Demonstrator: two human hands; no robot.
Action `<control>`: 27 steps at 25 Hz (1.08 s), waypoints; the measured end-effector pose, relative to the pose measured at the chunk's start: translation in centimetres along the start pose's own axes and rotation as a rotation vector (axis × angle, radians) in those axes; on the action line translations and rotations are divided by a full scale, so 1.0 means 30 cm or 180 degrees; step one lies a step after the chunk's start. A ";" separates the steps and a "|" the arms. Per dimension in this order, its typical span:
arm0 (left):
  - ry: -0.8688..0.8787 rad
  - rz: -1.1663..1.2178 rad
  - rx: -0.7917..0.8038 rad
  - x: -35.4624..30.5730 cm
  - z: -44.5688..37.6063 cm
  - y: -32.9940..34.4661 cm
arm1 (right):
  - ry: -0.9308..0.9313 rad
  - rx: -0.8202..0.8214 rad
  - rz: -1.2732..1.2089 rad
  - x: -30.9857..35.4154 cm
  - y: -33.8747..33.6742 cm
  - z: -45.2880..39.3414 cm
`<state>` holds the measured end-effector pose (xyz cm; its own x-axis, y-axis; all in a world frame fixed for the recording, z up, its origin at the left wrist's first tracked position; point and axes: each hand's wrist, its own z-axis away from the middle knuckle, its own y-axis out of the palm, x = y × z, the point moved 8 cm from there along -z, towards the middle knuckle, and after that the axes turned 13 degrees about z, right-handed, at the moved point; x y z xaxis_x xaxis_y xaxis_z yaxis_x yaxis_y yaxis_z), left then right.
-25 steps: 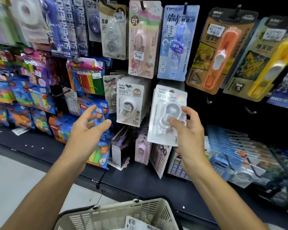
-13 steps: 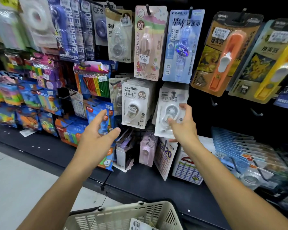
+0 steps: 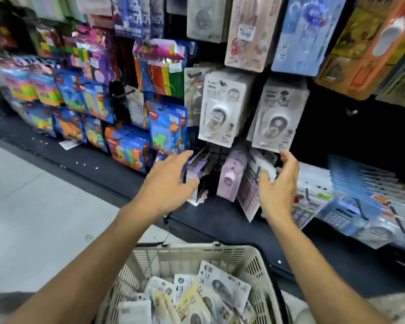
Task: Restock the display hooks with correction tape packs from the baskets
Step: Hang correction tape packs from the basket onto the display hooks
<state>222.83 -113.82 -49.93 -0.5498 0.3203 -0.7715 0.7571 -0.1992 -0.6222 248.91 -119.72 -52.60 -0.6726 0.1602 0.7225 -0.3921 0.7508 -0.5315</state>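
From the head camera we see our left hand [image 3: 171,183] held out flat over the shelf edge, fingers straight and spread, holding nothing. Our right hand [image 3: 277,188] hangs just below the right tape pack [image 3: 277,115], fingers loosely curled with a gap between thumb and fingers; we see nothing in it, and the top fingertip lies close under the pack's lower edge, though the blur keeps us from telling whether it touches.

Two stacks of white packs hang side by side on the dark wall: the left tape pack [image 3: 222,108] and the right one, each a flat rectangular card with a clear, glossy blister over a rounded tape body. Both hang tilted slightly.

Below, between our forearms, a cream basket [image 3: 220,253] of slotted plastic holds more packs [image 3: 222,286], lying loose and overlapping at angles.

A pale lilac pack [image 3: 230,181] stands on the black shelf [image 3: 220,211] between our hands.
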 end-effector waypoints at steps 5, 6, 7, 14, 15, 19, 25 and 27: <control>-0.0912 -0.0692 0.1640 0.416 0.293 0.325 | -0.0040 0.2391 0.0808 -0.287 0.320 0.612; -0.1131 -0.0815 0.1768 0.517 0.386 0.363 | -0.0070 0.3197 0.1083 -0.371 0.373 0.762; -0.1286 -0.0966 0.1914 0.609 0.475 0.393 | -0.0080 0.3944 0.1365 -0.462 0.401 0.899; -0.1193 -0.1002 0.1788 0.832 0.632 0.454 | 0.0142 0.3713 0.2440 -0.710 0.450 0.991; -0.1177 -0.1033 0.1693 0.839 0.621 0.457 | 0.0266 0.3831 0.2371 -0.710 0.471 1.021; -0.1435 -0.0923 0.1606 0.899 0.606 0.486 | 0.0614 0.3787 0.2577 -0.737 0.489 1.150; -0.1578 -0.0592 0.1764 0.945 0.624 0.542 | 0.1458 0.3860 0.2272 -0.806 0.484 1.135; -0.1536 -0.0620 0.1756 0.940 0.623 0.546 | 0.1588 0.3989 0.1639 -0.765 0.509 1.156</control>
<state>213.12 -125.37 -84.36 -0.8450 -0.0184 -0.5345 0.4138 -0.6555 -0.6317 236.58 -134.17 -92.63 -0.7237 0.6344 0.2717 -0.6367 -0.4620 -0.6174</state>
